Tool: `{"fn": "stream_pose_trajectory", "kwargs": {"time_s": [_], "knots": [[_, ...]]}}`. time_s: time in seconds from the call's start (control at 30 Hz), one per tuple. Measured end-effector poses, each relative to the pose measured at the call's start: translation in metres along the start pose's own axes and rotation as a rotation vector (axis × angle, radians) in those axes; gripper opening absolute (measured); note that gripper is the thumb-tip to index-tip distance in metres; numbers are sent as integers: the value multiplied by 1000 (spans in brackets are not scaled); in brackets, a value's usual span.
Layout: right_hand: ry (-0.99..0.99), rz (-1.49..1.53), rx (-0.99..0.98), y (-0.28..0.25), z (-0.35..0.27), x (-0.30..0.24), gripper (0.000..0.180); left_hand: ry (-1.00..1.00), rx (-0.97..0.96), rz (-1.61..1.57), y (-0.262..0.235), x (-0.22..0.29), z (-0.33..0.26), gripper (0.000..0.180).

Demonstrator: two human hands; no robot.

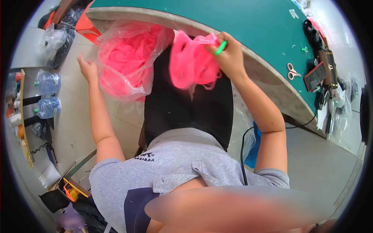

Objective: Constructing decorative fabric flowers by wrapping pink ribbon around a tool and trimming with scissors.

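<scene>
My right hand (232,55) is closed on a bundle of bright pink sheer fabric (193,62), which hangs over my lap and is a little blurred. A small bright green piece (221,47) sticks out between the same fingers; its kind does not show. To the left, a clear plastic bag (125,86) full of similar pink fabric (126,58) stands against the table's edge. Beside that bag's left side is my left hand (88,70), fingers stretched out and apart. Whether it touches the plastic cannot be told.
A green-topped table (256,27) with a curved edge spans the far side. On its right lie pink-handled scissors (293,72), a phone (315,76) and a black cable. Large water bottles (48,81) stand at the left. A red stool (88,26) is behind the bag.
</scene>
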State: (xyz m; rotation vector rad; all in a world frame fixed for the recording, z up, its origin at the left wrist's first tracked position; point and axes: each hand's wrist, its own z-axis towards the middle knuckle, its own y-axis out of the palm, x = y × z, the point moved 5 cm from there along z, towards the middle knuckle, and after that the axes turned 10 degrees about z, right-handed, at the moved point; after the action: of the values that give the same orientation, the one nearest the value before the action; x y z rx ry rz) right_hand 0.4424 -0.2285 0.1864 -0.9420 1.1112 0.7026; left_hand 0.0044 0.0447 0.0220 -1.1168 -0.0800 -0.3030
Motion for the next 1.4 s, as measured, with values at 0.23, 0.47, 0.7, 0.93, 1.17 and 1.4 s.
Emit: {"fn": "stream_pose_trajectory", "kwargs": {"time_s": [0.23,0.47,0.7,0.93,1.17,1.4], "knots": [[73,433,13,-24,-33,-17,34,546,-511,-1080,-164,301,-70,50],[136,111,-51,-62,-52,-36,29,311,-800,-1217,-152,341,-102,21],[169,69,-215,-59,-117,-22,46,181,-700,-1305,-149,296,-108,21],[65,226,-321,-34,-178,-24,37,-130,-1134,-1107,-104,251,-136,76],[132,103,-631,14,-202,-16,38,151,-1250,-471,-99,274,-197,62],[270,501,-608,-6,-201,-5,41,452,-603,-106,-98,267,-192,60]]}}
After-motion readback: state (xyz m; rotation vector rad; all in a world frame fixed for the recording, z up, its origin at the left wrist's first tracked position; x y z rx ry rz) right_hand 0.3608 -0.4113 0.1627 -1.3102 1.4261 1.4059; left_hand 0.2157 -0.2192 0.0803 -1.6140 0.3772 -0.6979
